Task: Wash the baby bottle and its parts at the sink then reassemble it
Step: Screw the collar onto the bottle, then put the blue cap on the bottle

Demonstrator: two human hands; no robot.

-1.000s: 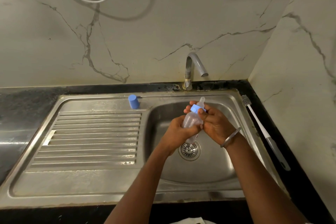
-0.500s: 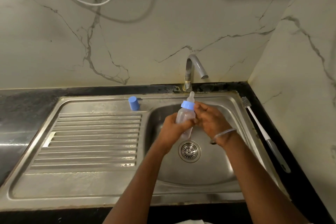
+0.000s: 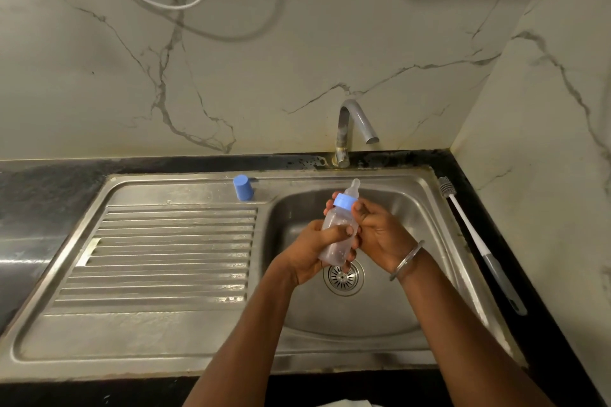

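The bottle (image 3: 337, 235) is held in the air over the bowl of the sink (image 3: 380, 307), just above the drain (image 3: 344, 276) and in front of the tap (image 3: 353, 129), from which no water can be seen running. Its long axis is tilted. The base points down toward the drain and the person, and the teat (image 3: 353, 187) points up and away toward the tap. The left hand (image 3: 307, 251) is wrapped round the clear body, with the thumb lying across the front. The right hand (image 3: 380, 231), with a bangle (image 3: 408, 261) on its wrist, has its thumb and curled fingers closed on the blue ring (image 3: 345, 201) at the neck. The ring and teat look seated, so the bottle seems nearly put back together, with the ring perhaps being tightened. The blue cap (image 3: 243, 188) is the one part still off. It stands upright on the back ledge of the sink, at the far corner of the draining board (image 3: 165, 258), well apart from the hands and to their left. The left hand is nearer to it but is carrying the bottle, so reaching for the cap probably means either passing the bottle to the right hand or crossing the right hand over. A brush (image 3: 476, 241) lies on the counter to the right of the sink, untouched.
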